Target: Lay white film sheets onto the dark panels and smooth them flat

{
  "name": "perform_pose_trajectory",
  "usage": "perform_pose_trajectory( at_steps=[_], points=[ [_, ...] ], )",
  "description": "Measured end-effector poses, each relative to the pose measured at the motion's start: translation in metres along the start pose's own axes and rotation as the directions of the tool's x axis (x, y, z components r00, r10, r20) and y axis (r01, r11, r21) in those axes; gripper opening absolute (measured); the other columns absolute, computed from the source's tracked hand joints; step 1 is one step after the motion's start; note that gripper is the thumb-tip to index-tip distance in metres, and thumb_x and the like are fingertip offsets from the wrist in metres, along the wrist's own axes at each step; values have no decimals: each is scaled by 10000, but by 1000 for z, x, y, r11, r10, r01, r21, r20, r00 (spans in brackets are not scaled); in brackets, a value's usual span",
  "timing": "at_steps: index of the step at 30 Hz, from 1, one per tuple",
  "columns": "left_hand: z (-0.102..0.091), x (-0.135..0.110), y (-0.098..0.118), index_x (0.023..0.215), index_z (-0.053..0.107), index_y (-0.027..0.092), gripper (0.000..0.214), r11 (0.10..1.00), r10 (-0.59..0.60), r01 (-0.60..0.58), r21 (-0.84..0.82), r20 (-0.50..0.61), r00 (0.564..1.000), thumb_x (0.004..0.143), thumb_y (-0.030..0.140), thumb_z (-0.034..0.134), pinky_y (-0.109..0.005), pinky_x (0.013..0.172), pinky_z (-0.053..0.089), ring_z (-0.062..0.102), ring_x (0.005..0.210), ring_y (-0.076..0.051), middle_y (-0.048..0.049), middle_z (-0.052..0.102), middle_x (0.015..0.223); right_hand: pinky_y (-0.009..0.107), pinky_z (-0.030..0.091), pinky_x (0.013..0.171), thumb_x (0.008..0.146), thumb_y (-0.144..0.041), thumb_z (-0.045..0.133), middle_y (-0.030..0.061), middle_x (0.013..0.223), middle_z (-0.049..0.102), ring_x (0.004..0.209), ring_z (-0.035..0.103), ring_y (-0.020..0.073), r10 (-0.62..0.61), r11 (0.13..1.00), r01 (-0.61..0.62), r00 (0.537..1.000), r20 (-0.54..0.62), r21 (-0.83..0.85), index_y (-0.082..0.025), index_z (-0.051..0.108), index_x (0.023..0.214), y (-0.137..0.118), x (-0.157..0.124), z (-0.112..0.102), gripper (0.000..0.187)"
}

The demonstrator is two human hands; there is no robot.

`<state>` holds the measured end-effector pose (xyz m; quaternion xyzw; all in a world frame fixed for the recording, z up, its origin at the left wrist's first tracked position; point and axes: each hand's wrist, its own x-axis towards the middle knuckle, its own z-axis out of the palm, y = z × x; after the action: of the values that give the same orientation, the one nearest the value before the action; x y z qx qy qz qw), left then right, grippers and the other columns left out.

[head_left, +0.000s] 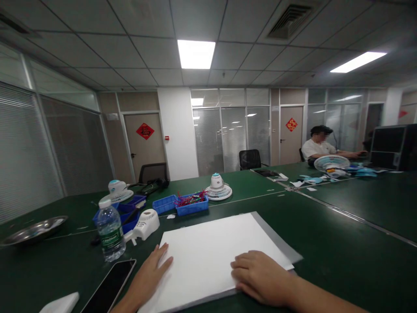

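1. Found a white sheet (208, 256) lying flat on the green table (342, 261), close to the near edge, directly in front of the wearer.
2. Noted a grey sheet (276, 238) under it, showing only as a strip along the right edge and right corner.
3. Judged the white sheet's long side to run roughly left to right, skewed so the right end sits farther away; cannot tell exactly.
4. Recorded the left hand (153, 271) palm down on the left edge of the white sheet, fingers straight, slightly spread and pointing far and right. Grips nothing; fingertips on the sheet, heel of the hand on the table.
5. Recorded the right hand (259, 274) palm down on the near right part of the white sheet, just inside its near edge, fingers loosely bent and pointing left. Rests on the surface and clasps nothing.
6. Confirmed both hands touching the white sheet, well apart, with most of it bare between and beyond them. Forearms enter from the near edge, the right one angled in from the right.
7. Logged to the left of the left hand: a dark phone (109, 289) flat on the table, a water bottle (110, 230) upright beyond it, a white fan part (146, 224) just beside the bottle.
8. Logged farther off: blue trays (192, 208), a small fan (217, 187), a metal dish (32, 230) at far left.
9. Saw another person (317, 148) seated at the far right, well apart from the wearer's hands.
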<state>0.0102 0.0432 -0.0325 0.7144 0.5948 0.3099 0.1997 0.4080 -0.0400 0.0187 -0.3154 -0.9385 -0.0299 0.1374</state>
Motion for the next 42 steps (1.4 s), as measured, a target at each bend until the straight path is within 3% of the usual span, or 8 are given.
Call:
perform_pose_trajectory(
  at_steps=[6,11,17,23,30,35,39,42],
  points=[
    [1,4,-5,1428,530,107,709,1000,21,-20,12,-9,1000,779,388,579,-478,1246,166,260,1508,-283,-104,446,1564,424,404,1054,939,-417,542,99,1357,637,1257,572,256,-104,980,100,994,17,172,-255,570,1362,4,-6,-13,454],
    [2,5,-10,1411,555,128,650,999,36,-36,-8,-18,999,777,264,520,-482,1245,168,263,1504,-269,-87,457,1558,576,358,1091,868,-548,623,176,1503,490,1383,450,370,-37,986,26,997,67,162,-253,463,1483,27,-15,-25,700],
    [0,6,-14,1393,581,150,670,998,53,-53,-16,-9,999,729,161,487,-479,1249,160,264,1501,-258,-61,482,1543,510,402,1077,875,-526,618,123,1398,609,1291,556,309,-26,983,18,999,40,183,-251,566,1399,39,-19,-19,594],
    [2,5,-14,1390,581,126,638,998,63,-63,6,-4,998,766,179,462,-475,1251,135,245,1510,-253,-70,463,1558,469,415,1055,860,-368,605,113,1365,631,1250,577,276,-69,984,63,997,27,166,-234,602,1344,33,-16,-21,502],
    [1,2,-12,1377,601,177,569,997,69,-69,33,-4,998,830,293,497,-454,1250,156,265,1507,-251,-53,460,1561,584,344,1085,851,-607,621,181,1513,475,1371,455,377,0,976,-19,996,86,216,-268,443,1497,20,-11,-21,751],
    [-3,-1,-1,1376,605,197,577,996,54,-54,64,2,999,858,449,556,-508,1234,196,264,1506,-298,-67,454,1563,575,304,1124,879,-643,574,168,1574,388,1424,385,363,31,968,-57,994,109,243,-297,360,1540,19,-10,-17,776],
    [-3,-2,6,1335,641,215,554,996,46,-46,76,3,999,836,451,600,-508,1231,208,296,1495,-306,-68,475,1550,545,336,1107,889,-634,570,159,1547,435,1395,429,337,56,984,-62,998,42,167,-293,383,1527,22,-9,-9,748],
    [-2,-2,6,1330,644,206,569,997,39,-39,71,-2,999,824,464,610,-505,1233,200,301,1494,-307,-79,477,1549,537,346,1096,918,-610,548,134,1445,561,1316,515,310,-24,999,25,999,-27,29,-294,504,1439,24,-7,-4,610]
  ],
)
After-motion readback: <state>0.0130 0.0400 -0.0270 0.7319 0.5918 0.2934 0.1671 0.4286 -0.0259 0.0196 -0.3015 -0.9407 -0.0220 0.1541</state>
